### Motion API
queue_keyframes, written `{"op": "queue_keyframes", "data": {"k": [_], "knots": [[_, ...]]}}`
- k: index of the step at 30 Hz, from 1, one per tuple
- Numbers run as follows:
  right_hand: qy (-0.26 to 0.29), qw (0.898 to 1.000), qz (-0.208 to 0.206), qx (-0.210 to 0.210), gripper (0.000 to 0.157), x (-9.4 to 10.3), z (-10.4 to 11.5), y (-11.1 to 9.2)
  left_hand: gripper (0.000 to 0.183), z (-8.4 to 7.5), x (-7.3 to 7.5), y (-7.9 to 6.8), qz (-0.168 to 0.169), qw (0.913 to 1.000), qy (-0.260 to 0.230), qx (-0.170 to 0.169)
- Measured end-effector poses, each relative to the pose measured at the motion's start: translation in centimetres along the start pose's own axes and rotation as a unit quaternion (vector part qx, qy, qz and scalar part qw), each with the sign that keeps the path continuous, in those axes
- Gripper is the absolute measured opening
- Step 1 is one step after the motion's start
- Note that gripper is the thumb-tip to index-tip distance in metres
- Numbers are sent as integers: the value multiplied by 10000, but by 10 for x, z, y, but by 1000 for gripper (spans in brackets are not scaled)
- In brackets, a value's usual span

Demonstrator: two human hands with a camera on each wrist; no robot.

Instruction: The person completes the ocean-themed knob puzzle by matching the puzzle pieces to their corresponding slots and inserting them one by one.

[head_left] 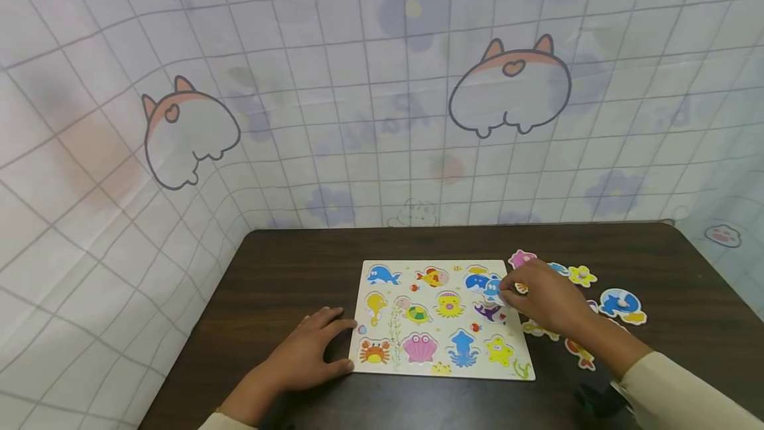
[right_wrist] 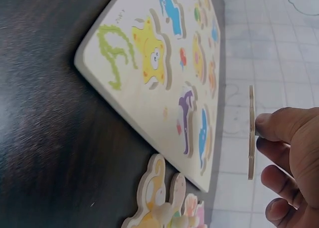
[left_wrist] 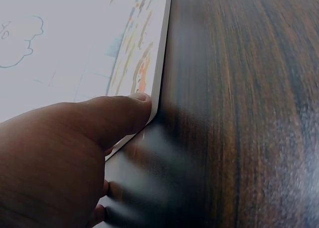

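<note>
A cream puzzle board (head_left: pixel 406 371) with printed sea animals lies on the dark table. My right hand (head_left: pixel 549 294) pinches a small blue puzzle piece (head_left: pixel 492 289) above the board's upper right part, near the whale and purple fish pictures. In the right wrist view that piece (right_wrist: pixel 251 133) stands edge-on at the fingertips, apart from the board; its printed face is hidden. My left hand (head_left: pixel 307 354) is at the board's left side, fingers extended. Its thumb (left_wrist: pixel 124 113) touches the lower left corner in the left wrist view.
Loose puzzle pieces lie to the right of the board, among them a yellow flower-like one (head_left: pixel 582 275), a blue one with a knob (head_left: pixel 621 302) and a red-orange one (head_left: pixel 580 354). A dark object (head_left: pixel 599 400) sits by the right sleeve. A patterned curtain (head_left: pixel 382 171) hangs behind the table.
</note>
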State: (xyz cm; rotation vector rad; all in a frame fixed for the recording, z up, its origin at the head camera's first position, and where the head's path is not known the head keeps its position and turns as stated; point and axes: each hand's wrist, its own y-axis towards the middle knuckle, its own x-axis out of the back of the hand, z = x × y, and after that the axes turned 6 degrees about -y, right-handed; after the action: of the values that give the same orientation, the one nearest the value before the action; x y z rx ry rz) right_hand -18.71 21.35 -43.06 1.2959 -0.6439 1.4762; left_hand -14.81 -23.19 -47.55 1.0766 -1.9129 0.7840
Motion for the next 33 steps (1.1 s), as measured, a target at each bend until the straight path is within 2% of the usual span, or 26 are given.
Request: {"op": "queue_keyframes", "data": {"k": [6,33], "knots": [[41,9999,165,8,10,-2,4,9,68,-1,0,0,20,10000,63,-8],[325,9990,278,-89,8,-18,27,40,69,-5,4,-1,78,9998,-156,13]]}}
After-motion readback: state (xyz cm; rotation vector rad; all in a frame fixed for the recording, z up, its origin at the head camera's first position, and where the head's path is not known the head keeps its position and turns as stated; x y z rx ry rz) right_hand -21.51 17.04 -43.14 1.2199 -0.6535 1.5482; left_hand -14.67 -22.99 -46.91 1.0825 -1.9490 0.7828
